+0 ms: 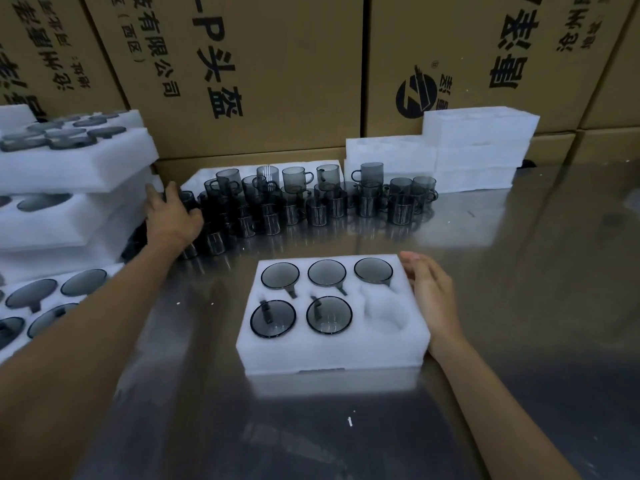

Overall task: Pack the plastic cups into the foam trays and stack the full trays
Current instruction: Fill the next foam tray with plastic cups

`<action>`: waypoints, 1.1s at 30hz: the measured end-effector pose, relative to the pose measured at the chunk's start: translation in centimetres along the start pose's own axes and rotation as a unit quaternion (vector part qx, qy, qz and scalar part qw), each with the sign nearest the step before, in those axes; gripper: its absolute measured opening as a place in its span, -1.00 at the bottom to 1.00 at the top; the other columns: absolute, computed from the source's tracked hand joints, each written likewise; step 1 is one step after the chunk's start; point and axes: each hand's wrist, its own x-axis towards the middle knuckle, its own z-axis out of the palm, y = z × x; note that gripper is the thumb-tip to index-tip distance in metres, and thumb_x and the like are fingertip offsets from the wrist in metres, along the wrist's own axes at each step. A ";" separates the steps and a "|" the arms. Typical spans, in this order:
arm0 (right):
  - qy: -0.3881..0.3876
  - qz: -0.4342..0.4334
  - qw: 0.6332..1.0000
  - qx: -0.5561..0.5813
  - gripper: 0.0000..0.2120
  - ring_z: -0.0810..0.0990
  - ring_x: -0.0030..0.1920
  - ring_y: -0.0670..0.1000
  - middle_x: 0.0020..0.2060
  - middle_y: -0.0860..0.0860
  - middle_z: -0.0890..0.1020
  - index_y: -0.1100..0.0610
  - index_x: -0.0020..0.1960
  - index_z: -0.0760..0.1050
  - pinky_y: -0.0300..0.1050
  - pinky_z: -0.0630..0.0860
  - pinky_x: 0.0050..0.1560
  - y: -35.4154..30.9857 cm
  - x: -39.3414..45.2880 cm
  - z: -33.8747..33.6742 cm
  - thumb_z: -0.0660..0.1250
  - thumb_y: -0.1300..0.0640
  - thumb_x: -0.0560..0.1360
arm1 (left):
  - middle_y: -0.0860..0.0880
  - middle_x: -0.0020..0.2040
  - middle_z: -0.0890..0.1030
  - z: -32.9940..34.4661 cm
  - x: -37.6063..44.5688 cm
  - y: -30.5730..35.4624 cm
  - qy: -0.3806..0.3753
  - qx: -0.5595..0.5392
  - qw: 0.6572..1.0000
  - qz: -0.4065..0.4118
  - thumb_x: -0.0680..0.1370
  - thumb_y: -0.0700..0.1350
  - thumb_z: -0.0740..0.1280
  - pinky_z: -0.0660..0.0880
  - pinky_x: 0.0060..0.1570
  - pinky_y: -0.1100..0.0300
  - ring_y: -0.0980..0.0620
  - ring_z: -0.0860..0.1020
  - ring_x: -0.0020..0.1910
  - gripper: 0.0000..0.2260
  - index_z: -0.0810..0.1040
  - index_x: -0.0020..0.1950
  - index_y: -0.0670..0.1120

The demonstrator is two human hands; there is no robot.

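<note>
A white foam tray [332, 355] lies on the steel table in front of me. Several of its pockets hold smoky grey plastic cups [280, 276]; the near right pocket [386, 315] has none. My right hand [433, 299] rests flat against the tray's right side, fingers straight. Farther back stands a cluster of loose grey cups [322, 202], some stacked on others. My left hand [171, 216] reaches into the left end of that cluster, its fingers curled round a dark cup [188, 200].
Full foam trays [69, 168] are stacked at the left, with another full tray [45, 303] at the near left edge. Empty foam trays [478, 150] are piled at the back right. Cardboard cartons [277, 81] wall off the back. A flat foam sheet [194, 180] lies behind the cups.
</note>
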 end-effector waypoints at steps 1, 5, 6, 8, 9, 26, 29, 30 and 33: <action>-0.003 -0.002 1.000 -0.002 -0.79 0.65 0.05 0.06 -0.08 -0.04 0.70 0.02 -0.01 0.62 0.03 0.57 0.13 0.1 0.2 0.1 0.21 0.16 0.62 | -0.29 0.58 -0.03 0.1 0.7 -0.3 -0.008 0.008 1.000 -0.007 0.62 -0.10 0.26 0.14 0.48 -0.11 -0.34 0.08 0.52 -0.45 0.14 0.55 -0.20; -0.005 -0.004 1.000 -0.010 -0.80 0.66 0.04 0.05 -0.07 -0.05 0.70 0.02 0.00 0.63 0.00 0.57 0.11 0.5 0.5 0.2 0.22 0.14 0.62 | -0.36 0.37 0.35 0.7 1.5 -1.2 0.027 0.031 0.999 0.004 0.61 -0.19 0.25 0.41 0.27 -0.19 -0.40 0.42 0.24 -0.72 0.42 0.29 -0.27; -0.004 -0.004 1.000 -0.006 -0.80 0.66 0.04 0.04 -0.08 -0.05 0.70 0.02 0.00 0.63 -0.01 0.57 0.10 0.5 0.5 0.1 0.22 0.14 0.62 | -0.37 0.29 0.42 0.8 1.3 -1.3 0.041 0.029 0.999 0.012 0.61 -0.20 0.25 0.44 0.20 -0.19 -0.40 0.45 0.17 -0.77 0.45 0.23 -0.27; -0.003 -0.005 1.000 -0.011 -0.80 0.66 0.01 0.01 -0.09 -0.06 0.70 0.01 -0.01 0.63 -0.04 0.58 0.06 0.5 0.6 0.0 0.22 0.15 0.62 | -0.38 0.16 0.51 0.9 1.0 -1.1 0.056 0.029 0.998 0.027 0.62 -0.21 0.25 0.46 0.09 -0.17 -0.39 0.49 0.09 -0.83 0.47 0.17 -0.25; -0.003 -0.008 1.000 -0.013 -0.80 0.66 0.00 0.00 -0.10 -0.07 0.70 0.01 -0.01 0.63 -0.05 0.58 0.05 0.5 0.7 -0.1 0.22 0.15 0.62 | -0.39 0.12 0.53 0.8 0.8 -1.1 0.060 0.029 0.997 0.035 0.62 -0.21 0.25 0.46 0.05 -0.16 -0.39 0.50 0.07 -0.85 0.47 0.15 -0.25; -0.077 -0.045 0.994 -0.058 -0.69 0.57 0.22 -0.10 0.15 -0.11 0.63 -0.04 0.21 0.55 -0.27 0.47 0.14 -3.6 -1.5 -1.4 0.46 0.16 0.50 | 0.02 -0.03 0.64 -2.2 -16.1 11.0 -0.123 -0.384 0.889 0.219 0.53 -0.28 0.41 0.52 -0.06 0.31 0.10 0.59 -0.08 -0.86 0.60 -0.03 -0.04; -0.232 -0.098 0.964 -0.089 -0.38 0.42 0.33 -0.29 0.33 -0.24 0.50 -0.15 0.42 0.40 -0.46 0.41 0.11 -5.6 -2.3 -2.4 0.50 0.20 0.45 | 0.12 0.12 0.61 -1.6 -19.8 11.7 -0.204 -0.395 0.853 0.272 0.52 -0.31 0.41 0.55 0.06 0.28 0.12 0.61 0.04 -0.81 0.62 -0.06 -0.01; -0.283 -0.113 0.945 -0.119 -0.33 0.39 0.36 -0.31 0.36 -0.26 0.47 -0.17 0.46 0.36 -0.45 0.39 0.17 -6.1 -2.6 -2.5 0.50 0.22 0.45 | 0.16 0.16 0.60 -1.4 -20.6 11.8 -0.213 -0.390 0.849 0.287 0.52 -0.31 0.41 0.54 0.14 0.20 0.11 0.60 0.10 -0.81 0.61 -0.04 -0.01; -0.301 -0.183 0.920 -0.173 -0.37 0.43 0.36 -0.26 0.34 -0.19 0.52 -0.06 0.45 0.41 -0.34 0.33 0.37 -6.5 -3.8 -2.7 0.48 0.29 0.46 | 0.26 0.26 0.54 -1.1 -21.7 11.9 -0.210 -0.363 0.850 0.319 0.55 -0.27 0.39 0.45 0.29 0.05 0.10 0.50 0.28 -0.79 0.57 0.06 0.02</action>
